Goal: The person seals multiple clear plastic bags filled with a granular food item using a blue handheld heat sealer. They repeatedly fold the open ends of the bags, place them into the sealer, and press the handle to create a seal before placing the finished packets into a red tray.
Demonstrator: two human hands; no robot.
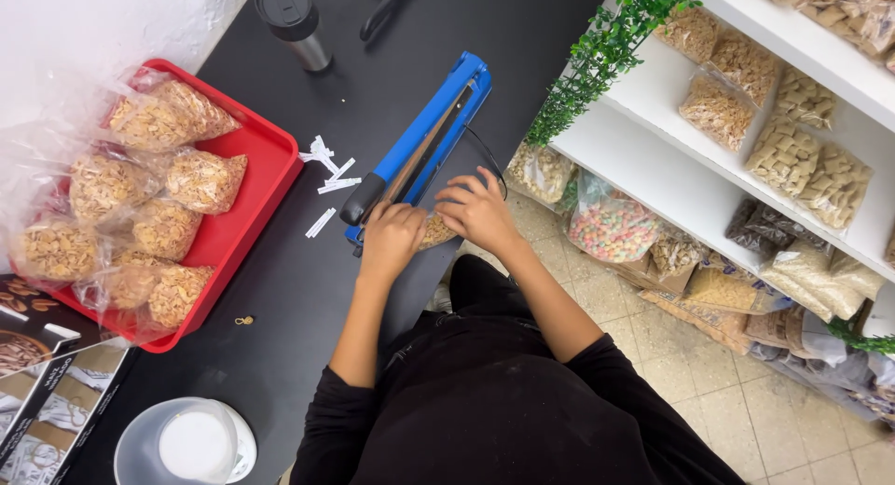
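Head view, looking straight down from where I'm sitting on the feed. My left hand (390, 240) is curled, fingers folded down on a small clear bag of cereal (434, 230) right at the near end of the blue heat sealer (421, 145). My right hand (477, 212) lies flatter, fingers spread over the same bag from the other side, so both hands are pinning it down. The bag sits at the bench (308, 289) edge, tucked just beside the sealer's black handle (362, 200), mostly hidden under my fingers. The sealer's arm looks raised a bit, angled away toward the far side.

Left of that, a few white paper strips (328, 173) lie scattered on the black bench. Further left is a red tray (250, 210) piled with filled cereal bags (168, 205). A dark travel mug (293, 22) stands at the far end, and a clear measuring jug (182, 443) sits near my left elbow. To the right, white shelves (671, 159) carry more bagged cereal.
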